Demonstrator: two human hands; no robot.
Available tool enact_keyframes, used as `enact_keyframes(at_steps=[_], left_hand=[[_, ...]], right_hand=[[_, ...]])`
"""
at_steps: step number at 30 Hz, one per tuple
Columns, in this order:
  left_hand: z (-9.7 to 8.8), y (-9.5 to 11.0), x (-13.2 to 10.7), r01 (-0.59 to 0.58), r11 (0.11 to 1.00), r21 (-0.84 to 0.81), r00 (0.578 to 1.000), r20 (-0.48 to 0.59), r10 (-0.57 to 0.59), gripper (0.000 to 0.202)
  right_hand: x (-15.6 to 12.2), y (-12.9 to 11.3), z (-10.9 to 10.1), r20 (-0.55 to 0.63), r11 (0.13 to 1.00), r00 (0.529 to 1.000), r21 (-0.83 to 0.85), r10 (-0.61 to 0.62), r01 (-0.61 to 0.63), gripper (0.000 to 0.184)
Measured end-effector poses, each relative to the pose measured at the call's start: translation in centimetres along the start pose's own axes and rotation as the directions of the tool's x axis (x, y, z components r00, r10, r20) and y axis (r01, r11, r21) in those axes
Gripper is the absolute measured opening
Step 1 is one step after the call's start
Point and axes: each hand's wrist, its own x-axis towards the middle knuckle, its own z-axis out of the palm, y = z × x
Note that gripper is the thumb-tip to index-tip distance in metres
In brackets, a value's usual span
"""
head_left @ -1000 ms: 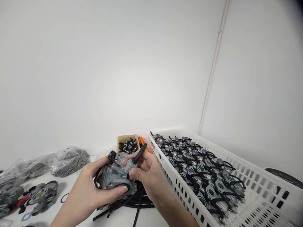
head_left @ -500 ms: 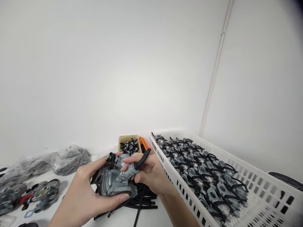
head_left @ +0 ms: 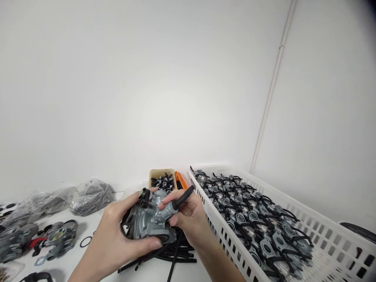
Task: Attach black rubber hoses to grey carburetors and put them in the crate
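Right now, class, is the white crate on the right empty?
No: the white crate holds rows of grey carburetors fitted with black hoses.

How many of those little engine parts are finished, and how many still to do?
Done: the white crate holds rows of grey parts with black hoses fitted. In hand: the left hand grips one carburetor while the right hand holds a black hose at it. Left: a few bare parts lie at the left.

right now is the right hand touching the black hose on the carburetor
Touching. The head view shows the right hand pinching the black hose between its fingers, where it joins the carburetor that the left hand grips.
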Motion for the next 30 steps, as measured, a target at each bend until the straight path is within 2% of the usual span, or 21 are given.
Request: enact_keyframes(at_steps=[2,6,10,14,22,27,30], left_hand=[[-0.2,-0.3,0.1,0.043,0.995,-0.088,0.998,0.038,-0.040,0.066],[-0.7,-0.3,0.4,0.129,0.992,-0.013,0.985,0.120,-0.126,0.039],[-1.5,-0.9,0.3,0.042,0.996,0.077,0.976,0.212,-0.057,0.040],[-2.1,-2.1,-0.2,0.005,0.986,0.164,0.972,0.230,-0.043,0.040],[-3.0,-2.4,0.2,-0.052,0.980,0.192,0.943,0.333,-0.015,0.049],[-3.2,-3.1,0.4,-0.038,0.985,0.166,0.930,0.365,-0.025,0.049],[-3.2,-3.5,0.2,0.019,0.989,0.149,0.913,0.401,-0.078,0.052]], right_hand=[[-0.1,0.1,0.2,0.010,1.000,1.000,-0.025,0.015,-0.015,0.036],[0.0,0.6,-0.1,0.003,0.999,1.000,-0.028,0.021,-0.021,0.040],[0.2,0.7,-0.9,0.002,1.000,1.000,0.002,0.001,-0.001,0.039],[0.2,0.3,-1.3,0.040,1.000,0.999,0.023,0.019,-0.020,0.038],[0.4,0.5,-1.3,0.027,1.000,0.999,-0.016,0.018,-0.018,0.040],[0.5,0.6,-1.4,0.036,1.000,0.999,0.004,0.031,-0.031,0.039],[0.5,0.6,-1.5,0.040,1.000,0.999,-0.001,0.025,-0.025,0.040]])
